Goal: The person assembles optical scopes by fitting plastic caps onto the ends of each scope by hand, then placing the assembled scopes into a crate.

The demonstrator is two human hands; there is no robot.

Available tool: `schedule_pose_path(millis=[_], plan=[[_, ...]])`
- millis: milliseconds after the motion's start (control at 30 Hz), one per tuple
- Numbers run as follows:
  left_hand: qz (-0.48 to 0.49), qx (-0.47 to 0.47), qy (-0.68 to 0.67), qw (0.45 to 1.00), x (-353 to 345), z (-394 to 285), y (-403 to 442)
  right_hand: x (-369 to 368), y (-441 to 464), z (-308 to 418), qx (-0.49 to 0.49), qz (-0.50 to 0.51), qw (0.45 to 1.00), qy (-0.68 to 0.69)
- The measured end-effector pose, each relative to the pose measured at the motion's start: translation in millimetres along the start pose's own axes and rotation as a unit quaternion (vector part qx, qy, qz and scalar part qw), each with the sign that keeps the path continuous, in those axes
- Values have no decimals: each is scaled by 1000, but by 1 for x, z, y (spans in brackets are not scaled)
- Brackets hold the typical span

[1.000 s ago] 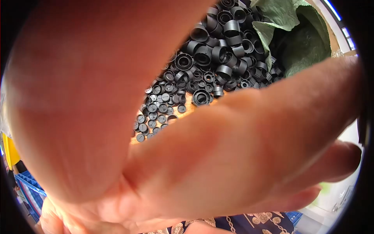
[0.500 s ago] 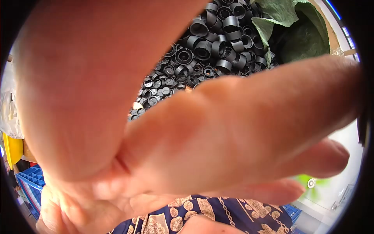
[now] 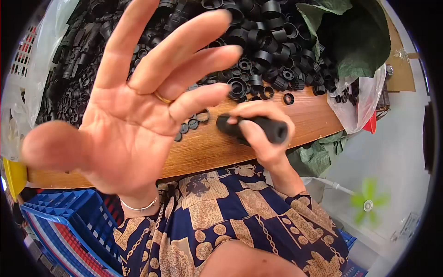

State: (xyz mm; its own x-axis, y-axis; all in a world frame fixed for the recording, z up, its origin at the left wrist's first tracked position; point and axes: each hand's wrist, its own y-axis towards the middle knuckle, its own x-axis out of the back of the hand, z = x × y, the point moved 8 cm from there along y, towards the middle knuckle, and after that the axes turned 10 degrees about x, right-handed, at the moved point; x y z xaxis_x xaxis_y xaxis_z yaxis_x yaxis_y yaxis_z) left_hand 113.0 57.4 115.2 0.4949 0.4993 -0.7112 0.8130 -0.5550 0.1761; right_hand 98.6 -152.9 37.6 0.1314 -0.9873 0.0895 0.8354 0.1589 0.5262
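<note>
My left hand point(image 3: 131, 124) is raised close to the camera with its palm toward me and fingers spread. It holds nothing; a ring and a bracelet show on it. Over the front of the wooden table point(image 3: 203, 154), my right hand point(image 3: 267, 127) is wrapped round a black cylindrical tube point(image 3: 272, 130), which has a dark round opening at its near end. Small round black caps point(image 3: 193, 123) lie in a row on the wood, partly hidden behind my left hand. A loose black ring point(image 3: 289, 99) sits beyond my right hand.
Heaped black rings and sleeves point(image 3: 263, 57) cover the back of the table, with longer black parts point(image 3: 76, 60) at left. A green sack point(image 3: 360, 51) and plastic bag point(image 3: 364, 99) stand at right. Blue crates point(image 3: 69, 207) are lower left; a green-bladed fan point(image 3: 368, 205) is lower right.
My left hand, which covered most of the view, has moved back from the camera and its fingers have spread. My right hand with the black tube and the tabletop have come into sight.
</note>
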Motion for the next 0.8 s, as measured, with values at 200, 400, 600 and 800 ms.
schedule_pose_path(millis=[200,400,600,800], plan=[[-106,-36,11,994,44,61,-15,-9,-6,-3,-25,75,996,-34],[-196,-24,30,980,60,98,-27,-6,-8,-9,3,65,998,-3],[-273,27,140,951,56,123,-26,4,0,-24,-40,-45,940,336],[-237,104,81,962,47,140,-21,0,16,-20,-5,-62,927,369]])
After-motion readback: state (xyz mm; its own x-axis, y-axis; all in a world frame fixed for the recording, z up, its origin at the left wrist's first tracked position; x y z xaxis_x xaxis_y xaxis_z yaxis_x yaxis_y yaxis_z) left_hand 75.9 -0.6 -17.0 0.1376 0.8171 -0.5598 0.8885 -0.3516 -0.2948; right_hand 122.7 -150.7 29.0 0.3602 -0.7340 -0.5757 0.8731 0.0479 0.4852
